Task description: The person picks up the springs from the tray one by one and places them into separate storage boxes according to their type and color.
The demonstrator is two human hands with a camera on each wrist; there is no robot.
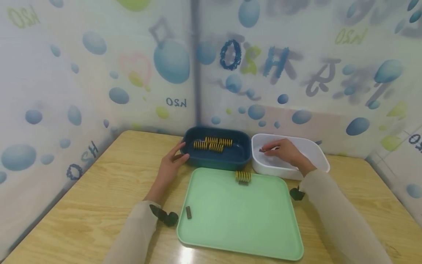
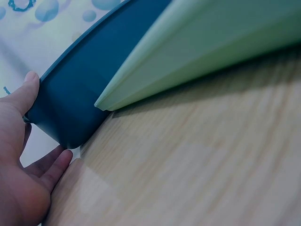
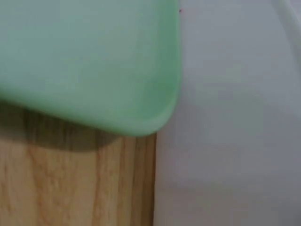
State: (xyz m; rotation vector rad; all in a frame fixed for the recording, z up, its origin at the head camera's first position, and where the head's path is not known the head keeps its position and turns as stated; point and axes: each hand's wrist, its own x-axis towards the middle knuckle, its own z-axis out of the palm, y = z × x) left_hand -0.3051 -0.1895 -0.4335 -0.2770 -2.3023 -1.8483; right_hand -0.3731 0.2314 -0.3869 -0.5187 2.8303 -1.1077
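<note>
Right of centre, the right hand (image 1: 285, 151) pinches a spring (image 1: 262, 150), seemingly to sort and release into the white bin (image 1: 318, 156); left hand (image 1: 170, 163) spread.

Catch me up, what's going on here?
A person's right hand pinches a small dark spring over the white bin. The left hand rests against the blue bin, which holds four yellow springs. On the green tray, one yellow spring lies at the far edge and another dark spring near the left edge.
</note>
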